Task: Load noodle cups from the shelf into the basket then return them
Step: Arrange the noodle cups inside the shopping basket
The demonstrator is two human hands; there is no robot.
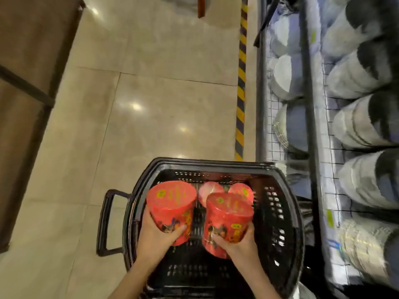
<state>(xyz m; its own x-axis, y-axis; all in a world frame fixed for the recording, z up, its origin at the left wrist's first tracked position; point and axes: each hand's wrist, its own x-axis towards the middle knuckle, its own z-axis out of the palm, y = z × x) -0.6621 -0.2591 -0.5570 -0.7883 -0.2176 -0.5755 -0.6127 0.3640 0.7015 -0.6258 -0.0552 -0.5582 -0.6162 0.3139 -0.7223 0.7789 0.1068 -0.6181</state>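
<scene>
A black plastic basket [278, 212] stands on the floor below me. My left hand [157, 236] grips a red noodle cup [172, 203] over the basket's left half. My right hand [239, 242] grips a second red noodle cup [228, 216] over the middle. Both cups are upright with their lids facing up. Two more red cups [210, 190] [243, 190] lie deeper in the basket behind them, partly hidden.
A wire shelf [311, 104] runs along the right side, stacked with pale and dark bowls [356, 74]. A yellow-black striped strip [241, 83] marks the floor beside it. The basket's pull handle [103, 223] sticks out left. A brown fixture [26, 83] stands at far left.
</scene>
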